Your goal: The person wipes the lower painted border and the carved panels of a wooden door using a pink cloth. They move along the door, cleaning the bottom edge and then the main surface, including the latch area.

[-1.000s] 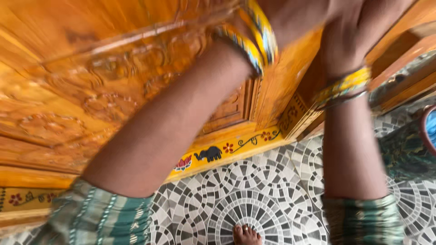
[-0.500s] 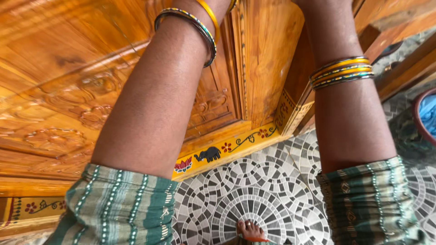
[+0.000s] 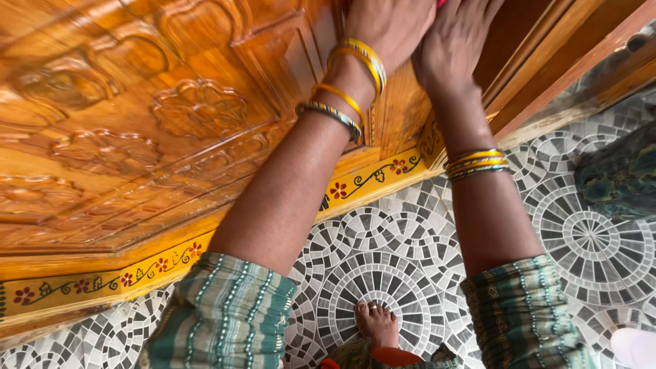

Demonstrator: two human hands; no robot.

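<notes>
A bare foot [image 3: 377, 322] stands on patterned floor tiles [image 3: 588, 239].

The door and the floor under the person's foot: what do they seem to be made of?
The door looks like carved wood with a glossy varnish: grain lines run through the raised flower shapes, and light shines on it. The floor looks like ceramic or stone tile, printed or inlaid with grey and white circles; which one is hard to tell. The bangles shine like metal or glass.

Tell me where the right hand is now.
Head view, top centre: the right hand lies flat on the carved wooden door, right beside the left hand.
</notes>
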